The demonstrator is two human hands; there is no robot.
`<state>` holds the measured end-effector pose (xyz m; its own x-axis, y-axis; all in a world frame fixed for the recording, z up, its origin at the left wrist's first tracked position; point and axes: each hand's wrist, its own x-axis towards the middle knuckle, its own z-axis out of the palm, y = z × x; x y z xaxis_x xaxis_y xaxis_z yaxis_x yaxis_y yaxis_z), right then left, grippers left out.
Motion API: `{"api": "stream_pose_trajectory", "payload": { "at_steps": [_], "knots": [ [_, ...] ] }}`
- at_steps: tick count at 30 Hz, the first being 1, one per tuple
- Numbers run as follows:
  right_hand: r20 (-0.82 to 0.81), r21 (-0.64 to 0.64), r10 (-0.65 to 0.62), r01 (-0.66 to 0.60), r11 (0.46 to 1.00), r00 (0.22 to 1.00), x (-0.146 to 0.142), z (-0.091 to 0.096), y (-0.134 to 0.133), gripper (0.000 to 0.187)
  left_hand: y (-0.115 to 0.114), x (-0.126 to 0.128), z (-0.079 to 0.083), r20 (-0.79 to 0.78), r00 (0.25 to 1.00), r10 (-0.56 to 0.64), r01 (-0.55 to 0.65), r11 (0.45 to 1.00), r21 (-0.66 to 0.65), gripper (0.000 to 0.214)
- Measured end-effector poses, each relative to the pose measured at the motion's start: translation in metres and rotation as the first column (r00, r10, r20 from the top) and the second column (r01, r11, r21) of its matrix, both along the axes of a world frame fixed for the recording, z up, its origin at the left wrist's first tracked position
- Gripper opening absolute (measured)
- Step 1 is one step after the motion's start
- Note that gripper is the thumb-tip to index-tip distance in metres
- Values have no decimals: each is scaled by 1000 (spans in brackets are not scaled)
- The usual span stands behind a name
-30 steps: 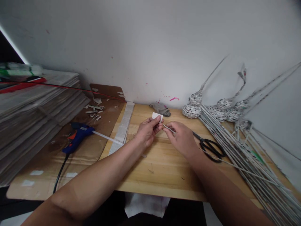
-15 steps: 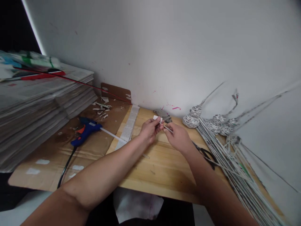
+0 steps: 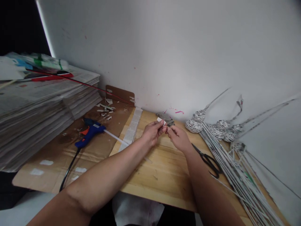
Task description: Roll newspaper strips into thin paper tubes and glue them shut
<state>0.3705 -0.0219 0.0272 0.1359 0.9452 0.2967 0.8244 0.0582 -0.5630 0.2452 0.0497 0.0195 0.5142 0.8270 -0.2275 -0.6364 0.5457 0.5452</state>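
My left hand and my right hand meet fingertip to fingertip above the wooden table near the wall. The left fingers pinch a small white paper piece. My right fingers are pinched close against it, on the end of a thin rolled paper stick that is mostly hidden by the hand. Black scissors lie just right of my right wrist.
A blue glue gun with a black cord lies on brown cardboard at left, beside a tall newspaper stack. A newspaper strip runs along the cardboard edge. Rolled paper sticks and coiled paper pieces fill the right side.
My hands have drawn closer together and the white piece looks smaller between the fingers. The thin stick seen by my right fingers earlier is now mostly hidden. The view shifted to the left.
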Motion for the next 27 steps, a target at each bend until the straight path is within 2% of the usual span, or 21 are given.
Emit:
{"api": "stream_pose_trajectory", "payload": {
  "at_steps": [3,5,8,15,19,23,27],
  "knots": [
    [149,74,-22,11,997,989,-6,4,-5,22,0,1,0,-6,1000,11,-12,1000,-8,18],
    [237,105,-31,6,994,971,-10,6,-7,23,1,0,-1,-3,1000,18,-18,1000,-8,18],
    [251,107,-49,23,994,967,-12,6,-6,27,2,0,-1,3,1000,19,-19,1000,-3,18],
    [111,55,-74,69,996,991,-9,9,-5,28,-2,-3,5,-22,1000,6,-5,1000,15,16],
    [67,101,-36,29,994,997,-15,18,-10,25,-12,-13,17,-34,999,33,-32,999,26,19],
    [-39,104,80,-76,992,996,-33,28,-19,28,-31,-39,31,-39,997,74,-72,996,46,17],
    [-248,-15,212,-222,975,945,-64,32,-27,33,-53,-81,36,-33,990,135,-132,988,77,13]
  ]
}}
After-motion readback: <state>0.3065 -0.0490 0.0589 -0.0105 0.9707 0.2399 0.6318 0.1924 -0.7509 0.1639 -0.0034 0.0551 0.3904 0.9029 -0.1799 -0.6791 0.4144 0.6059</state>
